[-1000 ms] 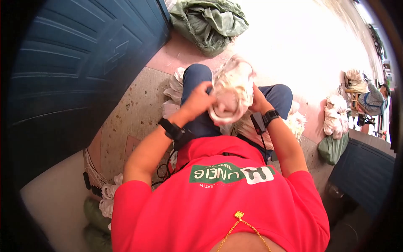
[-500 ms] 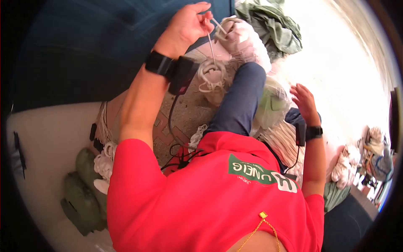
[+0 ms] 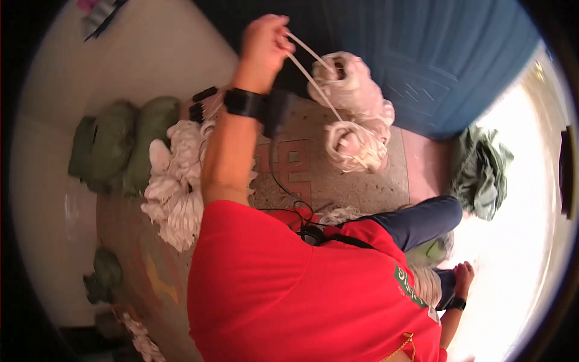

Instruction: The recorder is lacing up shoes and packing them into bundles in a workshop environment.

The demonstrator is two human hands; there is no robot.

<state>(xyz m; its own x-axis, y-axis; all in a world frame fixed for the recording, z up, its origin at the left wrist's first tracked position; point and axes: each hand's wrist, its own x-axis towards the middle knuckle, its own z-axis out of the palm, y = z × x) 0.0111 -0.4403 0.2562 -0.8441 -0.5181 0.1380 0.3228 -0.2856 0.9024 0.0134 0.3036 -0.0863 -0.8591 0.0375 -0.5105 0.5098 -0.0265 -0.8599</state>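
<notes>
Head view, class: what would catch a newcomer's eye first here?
The raised left hand at top centre, pinching pale cords that run down to a whitish bundled cloth hanging before a blue door. Below, the red shirt fills the foreground. The right hand is low at right, holding nothing visible.

Right-side glare, dark, perhaps blurred rim.

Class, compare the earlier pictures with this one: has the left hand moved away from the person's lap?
Yes. The left hand has risen from the lap to the blue door, pulling white strips from the cloth bundle.
</notes>
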